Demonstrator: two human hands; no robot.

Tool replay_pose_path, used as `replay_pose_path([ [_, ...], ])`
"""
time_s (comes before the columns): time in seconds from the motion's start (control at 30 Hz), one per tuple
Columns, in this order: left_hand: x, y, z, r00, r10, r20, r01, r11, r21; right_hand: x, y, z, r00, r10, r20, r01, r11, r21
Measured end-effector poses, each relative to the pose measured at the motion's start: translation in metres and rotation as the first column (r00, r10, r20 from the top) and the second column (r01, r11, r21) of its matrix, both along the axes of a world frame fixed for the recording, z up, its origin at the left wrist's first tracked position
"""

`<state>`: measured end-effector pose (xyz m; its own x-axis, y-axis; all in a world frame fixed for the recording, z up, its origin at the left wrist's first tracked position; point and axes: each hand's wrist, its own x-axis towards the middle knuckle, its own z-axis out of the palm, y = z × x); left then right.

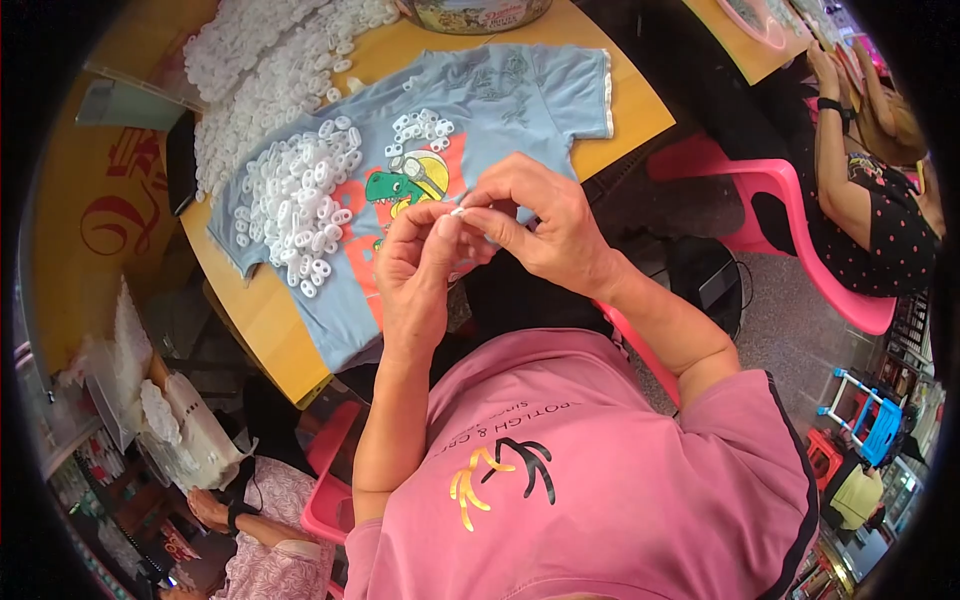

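The person wears a short-sleeved pink T-shirt (600, 470). A dark narrow band edges the right sleeve (790, 440) and runs on down the side of the shirt. The chest carries a print (500, 475): curved strokes in black and yellow-orange, shaped like a small palm or splayed claw, with a line of faint dark lettering arched above it. Both forearms are bare from the sleeve down. The left hand (415, 275) and the right hand (545, 225) carry no gloves, rings, watch or bracelet that can be seen.
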<state>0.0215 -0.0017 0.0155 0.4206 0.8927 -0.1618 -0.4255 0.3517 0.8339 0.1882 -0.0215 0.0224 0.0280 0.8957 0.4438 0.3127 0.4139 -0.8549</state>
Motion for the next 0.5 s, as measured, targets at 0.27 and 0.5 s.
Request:
replay_pose_path([
  [0.27,-0.002,0.002,0.002,0.998,-0.056,0.026,0.059,0.989,-0.133,0.011,-0.007,-0.001,0.999,0.046,0.011,-0.047,0.999,0.026],
  [0.5,0.019,-0.006,0.01,0.984,0.148,-0.096,-0.147,0.989,0.02,0.003,-0.018,-0.007,0.989,-0.008,-0.147,-0.019,0.983,-0.182],
])
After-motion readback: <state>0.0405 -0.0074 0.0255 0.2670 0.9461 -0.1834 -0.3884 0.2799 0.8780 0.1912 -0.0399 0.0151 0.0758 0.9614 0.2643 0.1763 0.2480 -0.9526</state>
